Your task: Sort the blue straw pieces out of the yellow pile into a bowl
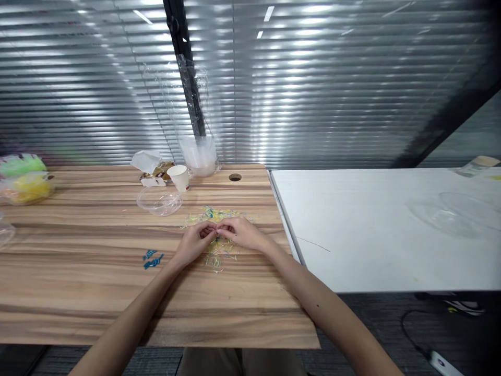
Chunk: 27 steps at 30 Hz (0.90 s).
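Forearms converge on a scatter of yellow and blue slivers lying beneath and around the left hand and right hand, which meet in a near pinch; whether they grip anything I cannot tell. Slanting blue strips lie left of the scatter, nearer the left hand.

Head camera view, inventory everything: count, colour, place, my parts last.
wooden table: one, brown, left
smooth flat table: one, white, right
tiny thin pieces: uncountable, yellow and blue, centre
short flat strips: several, blue, left of pieces
round clear plastic bowl: one, colourless, behind strips
paper cup: one, white, behind bowl
tissue box: one, golden, behind bowl
translucent plastic tub: one, whitish, behind cup
filled plastic bags: apparently two, green, yellow, far left
blurred clear containers: uncertain, colourless, far right
slatted blinds: uncertain, silver, background
corded block: one, white, lower right
left hand, right hand: one each, bare, over pieces
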Motion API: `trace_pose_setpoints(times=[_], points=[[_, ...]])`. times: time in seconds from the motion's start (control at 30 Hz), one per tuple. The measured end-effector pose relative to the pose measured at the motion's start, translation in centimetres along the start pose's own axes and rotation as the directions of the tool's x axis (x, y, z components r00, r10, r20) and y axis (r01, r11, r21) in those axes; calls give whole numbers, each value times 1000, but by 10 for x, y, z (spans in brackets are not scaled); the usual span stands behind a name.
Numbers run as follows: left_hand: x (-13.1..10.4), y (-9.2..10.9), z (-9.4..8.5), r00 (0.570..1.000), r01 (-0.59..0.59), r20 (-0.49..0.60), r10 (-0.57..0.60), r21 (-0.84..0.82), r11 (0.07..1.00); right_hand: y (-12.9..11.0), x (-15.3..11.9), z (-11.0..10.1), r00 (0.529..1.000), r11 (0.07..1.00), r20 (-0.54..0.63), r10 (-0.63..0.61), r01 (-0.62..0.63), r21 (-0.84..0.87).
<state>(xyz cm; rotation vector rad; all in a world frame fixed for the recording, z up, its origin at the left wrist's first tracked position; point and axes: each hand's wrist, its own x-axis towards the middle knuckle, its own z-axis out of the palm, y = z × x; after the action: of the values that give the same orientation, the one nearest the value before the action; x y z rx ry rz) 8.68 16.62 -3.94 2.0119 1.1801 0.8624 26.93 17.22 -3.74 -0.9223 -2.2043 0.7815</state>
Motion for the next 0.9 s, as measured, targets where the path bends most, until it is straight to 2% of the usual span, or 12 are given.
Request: trace_pose_setpoints(times=[0.37,0.67,0.9], points=[[-1,-5,1,1000,-8,-23,6,-75,997,-1,-1,-1,1000,1000,-16,-12,11,-11],[-1,-5,-2,988,-22,-154,14,-55,998,-7,-2,-3,999,1000,-49,-9,9,3],[-3,-4,-1,984,-23,-181,6,-92,995,-10,-2,-5,999,1000,-41,-6,8,27]])
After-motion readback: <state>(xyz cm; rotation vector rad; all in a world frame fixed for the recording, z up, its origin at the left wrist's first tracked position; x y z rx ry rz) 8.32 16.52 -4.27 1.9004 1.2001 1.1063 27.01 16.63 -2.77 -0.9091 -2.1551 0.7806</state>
